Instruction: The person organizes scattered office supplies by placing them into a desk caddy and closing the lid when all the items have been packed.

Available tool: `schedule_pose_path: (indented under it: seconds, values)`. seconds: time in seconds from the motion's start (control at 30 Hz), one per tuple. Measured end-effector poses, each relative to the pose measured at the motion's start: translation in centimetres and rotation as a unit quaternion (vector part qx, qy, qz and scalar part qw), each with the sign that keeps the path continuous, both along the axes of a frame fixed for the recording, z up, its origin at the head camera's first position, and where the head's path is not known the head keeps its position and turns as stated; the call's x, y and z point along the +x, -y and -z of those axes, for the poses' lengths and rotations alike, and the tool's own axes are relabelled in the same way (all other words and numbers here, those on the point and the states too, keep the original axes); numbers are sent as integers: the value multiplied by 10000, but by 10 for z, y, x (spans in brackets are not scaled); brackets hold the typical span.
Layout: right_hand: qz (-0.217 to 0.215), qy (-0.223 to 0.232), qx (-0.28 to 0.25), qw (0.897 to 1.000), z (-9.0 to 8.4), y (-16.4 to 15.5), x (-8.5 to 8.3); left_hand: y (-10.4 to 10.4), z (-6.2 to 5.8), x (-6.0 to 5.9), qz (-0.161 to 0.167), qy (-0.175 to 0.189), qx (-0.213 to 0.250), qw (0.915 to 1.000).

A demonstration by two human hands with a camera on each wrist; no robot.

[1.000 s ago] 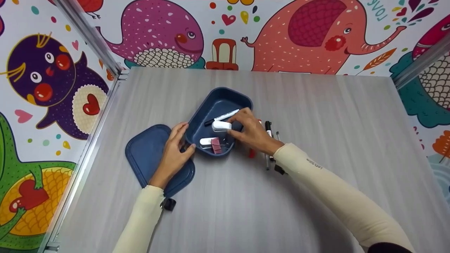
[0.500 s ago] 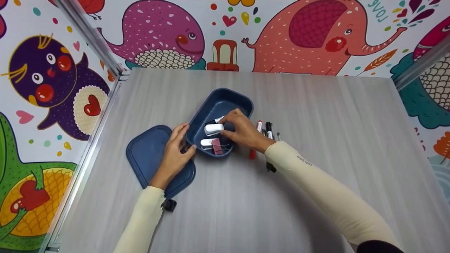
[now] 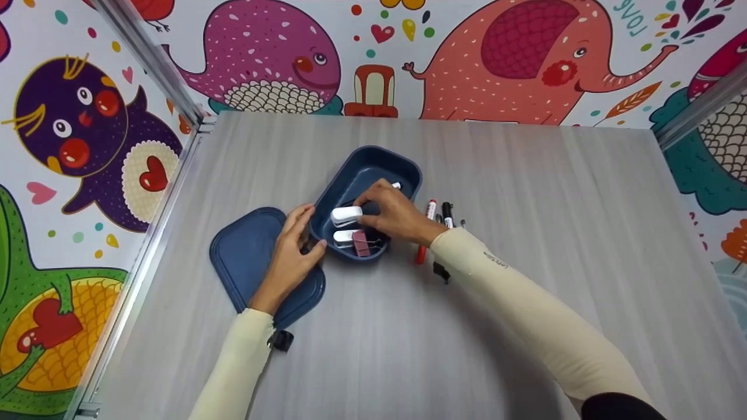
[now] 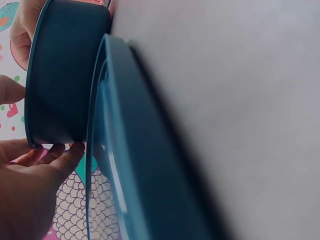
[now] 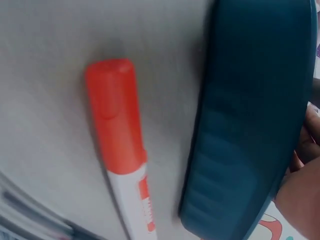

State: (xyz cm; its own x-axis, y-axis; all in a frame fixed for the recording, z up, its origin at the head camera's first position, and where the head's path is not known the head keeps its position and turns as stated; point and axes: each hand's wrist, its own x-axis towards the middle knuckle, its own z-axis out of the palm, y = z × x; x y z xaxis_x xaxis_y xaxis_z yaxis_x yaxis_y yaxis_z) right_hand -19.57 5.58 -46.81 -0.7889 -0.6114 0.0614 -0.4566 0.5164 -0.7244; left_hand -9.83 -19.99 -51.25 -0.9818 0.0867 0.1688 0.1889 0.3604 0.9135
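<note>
My right hand pinches a small, rounded white object between thumb and fingers, low over the open dark-blue box. Something dark shows beneath that palm. A similar white piece lies in the box's near end, beside a pink binder clip. Most of a white marker inside is hidden by the right hand. My left hand touches the box's left side with extended fingers and thumb spread apart. Its wrist hangs over the blue lid.
Right of the box lie a red-and-white marker, a black-capped marker and other pens, partly covered by the right forearm. In the right wrist view, the red marker cap sits close to the box wall. Printed panels stand behind and left.
My right hand has moved left and slightly down with the white object, now nearer the box's left wall and above the similar piece. My left hand stays at the box.
</note>
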Motion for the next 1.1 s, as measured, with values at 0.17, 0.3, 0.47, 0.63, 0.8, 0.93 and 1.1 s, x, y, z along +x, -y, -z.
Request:
schedule_pose_path:
  seconds: [0.17,0.3,0.47,0.63,0.8,0.93,1.1]
  values:
    - [-278,96,84,9995,-2,6,-6,0,-1,-1,-20,-65,-39,10000]
    - [-470,65,137,9988,-2,11,-9,0,-1,-2,-35,-138,-72,9999]
    - [-666,-5,167,9976,0,18,-14,1,0,-2,-66,-186,-142,9997]
    - [-882,7,251,9958,1,24,-19,2,0,-1,-48,-144,-71,9999]
    - [-1142,71,388,9927,3,29,-21,2,-1,3,-50,-126,-124,9998]
    - [-1224,29,463,9914,8,30,-22,1,0,4,-61,-177,-212,9996]
    - [-1232,-292,709,9894,18,26,-25,-1,-1,2,-25,-197,-181,9996]
